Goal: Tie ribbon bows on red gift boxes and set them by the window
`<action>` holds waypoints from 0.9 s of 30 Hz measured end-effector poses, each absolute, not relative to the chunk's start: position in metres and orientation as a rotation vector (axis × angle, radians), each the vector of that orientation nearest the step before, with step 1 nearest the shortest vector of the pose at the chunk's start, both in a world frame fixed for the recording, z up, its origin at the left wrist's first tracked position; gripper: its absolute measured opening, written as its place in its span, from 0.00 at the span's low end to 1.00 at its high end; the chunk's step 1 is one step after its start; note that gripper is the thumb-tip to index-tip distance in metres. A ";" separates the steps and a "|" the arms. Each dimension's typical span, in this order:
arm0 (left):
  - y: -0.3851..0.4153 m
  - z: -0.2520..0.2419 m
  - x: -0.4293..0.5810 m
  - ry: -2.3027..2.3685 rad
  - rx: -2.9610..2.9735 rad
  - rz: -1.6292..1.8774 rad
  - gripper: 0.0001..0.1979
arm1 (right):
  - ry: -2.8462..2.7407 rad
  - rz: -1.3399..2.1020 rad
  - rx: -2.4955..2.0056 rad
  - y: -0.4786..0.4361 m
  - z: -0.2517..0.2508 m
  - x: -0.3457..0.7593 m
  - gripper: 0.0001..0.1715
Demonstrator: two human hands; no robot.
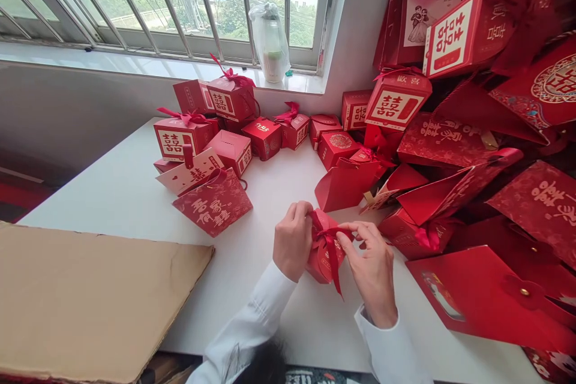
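Note:
A small red gift box stands on the white table in front of me, with a red ribbon tied across its top and one tail hanging down the near side. My left hand is closed at the box's left edge, its fingertips curled over the ribbon side; what lies inside the fingers is partly hidden. On the other side, my right hand pinches the ribbon between thumb and forefinger, just above the box's right edge.
A large pile of red gift boxes and bags crowds the right side. More red boxes line the table's back and left. A cardboard box overlaps the left front. A bagged bottle stands on the windowsill.

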State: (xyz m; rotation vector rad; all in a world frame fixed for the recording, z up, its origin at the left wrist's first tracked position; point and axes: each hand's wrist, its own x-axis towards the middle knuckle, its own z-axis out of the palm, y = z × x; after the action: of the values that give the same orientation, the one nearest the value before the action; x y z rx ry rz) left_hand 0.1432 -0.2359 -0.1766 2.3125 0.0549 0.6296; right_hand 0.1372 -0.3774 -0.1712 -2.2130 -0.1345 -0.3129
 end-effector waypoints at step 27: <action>-0.234 -0.171 0.148 0.037 2.407 0.534 0.09 | 0.075 -0.163 -2.012 -0.374 -0.163 0.140 0.12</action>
State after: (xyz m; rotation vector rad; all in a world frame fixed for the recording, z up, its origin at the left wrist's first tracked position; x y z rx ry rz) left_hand 0.1483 -0.2339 -0.1709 2.4067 0.0372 0.5340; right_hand 0.1398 -0.3739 -0.1627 -2.0121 0.0748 -0.1628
